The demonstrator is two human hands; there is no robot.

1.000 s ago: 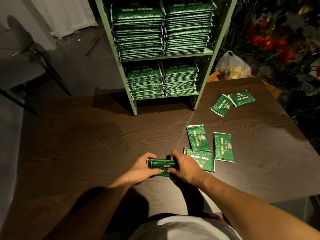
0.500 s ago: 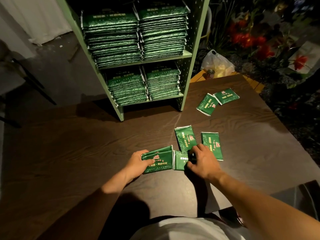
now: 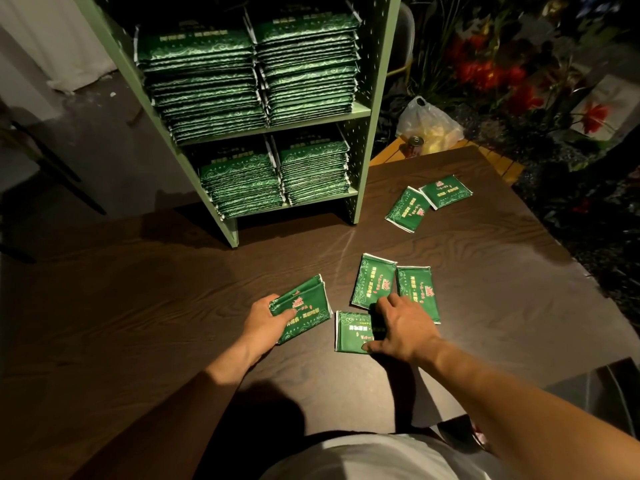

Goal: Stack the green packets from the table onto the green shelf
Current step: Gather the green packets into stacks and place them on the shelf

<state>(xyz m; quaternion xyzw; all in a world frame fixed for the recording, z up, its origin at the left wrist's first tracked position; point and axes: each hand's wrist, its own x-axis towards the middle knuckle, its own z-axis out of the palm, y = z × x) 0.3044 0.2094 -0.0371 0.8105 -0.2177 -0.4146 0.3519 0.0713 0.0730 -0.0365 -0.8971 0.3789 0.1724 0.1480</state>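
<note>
Now the left hand (image 3: 268, 315) grips a small bundle of green packets (image 3: 302, 311) just above the table (image 3: 138, 306), fingers curled round the near edge, and at least two layers show at the far edge, though the exact number in that bundle can't be told. The right hand (image 3: 401, 327) lies on the nearest loose packet (image 3: 351, 332), fingers spread and bent down over it, thumb at the near edge; it looks like a press-and-gather, not a firm pinch yet. Risks from here, as a judgement: these packets look slick and thin, so the held bundle could fan out or shed a packet if the left fingers loosen while attention is on the right side. Dragging the near packet could also nudge the two just beyond it, the tilted packet (image 3: 374, 282) and the upright packet (image 3: 417, 292), which the fingertips are close to or touching. And the green shelf (image 3: 363, 109) is already well loaded, so a careless placement might knock a tall stack askew. The count: five packets lie loose on the table, three by the right hand and a far pair (image 3: 427, 200) towards the right edge, overlapping at a corner. Four stacks sit on the shelf, two on each of the two visible levels. Two hands at work, one bundle in hand.
</note>
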